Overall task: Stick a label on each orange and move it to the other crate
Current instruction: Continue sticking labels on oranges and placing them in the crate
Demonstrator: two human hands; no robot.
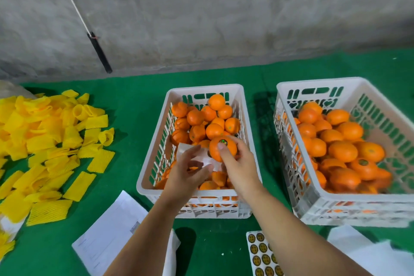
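Head view: the right hand [237, 159] grips an orange [223, 149] over the middle crate [143, 177], thumb pressed just below its round label [223, 142]. The label faces up toward the camera. The fruit is round, glossy, with no clear long axis. Just left of it, the left hand [190, 170] pinches a white backing sheet [207, 159].

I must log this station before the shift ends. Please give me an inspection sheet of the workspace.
Surface: green cloth.
Job's things: held orange already carries a label; left crate and right crate both hold oranges; sticker sheet at the near edge.
Clutter: yellow foam nets, papers.
Grips: right hand holds the orange; left hand pinches white backing paper.
Cables: white cord.
Surroundings: concrete wall.
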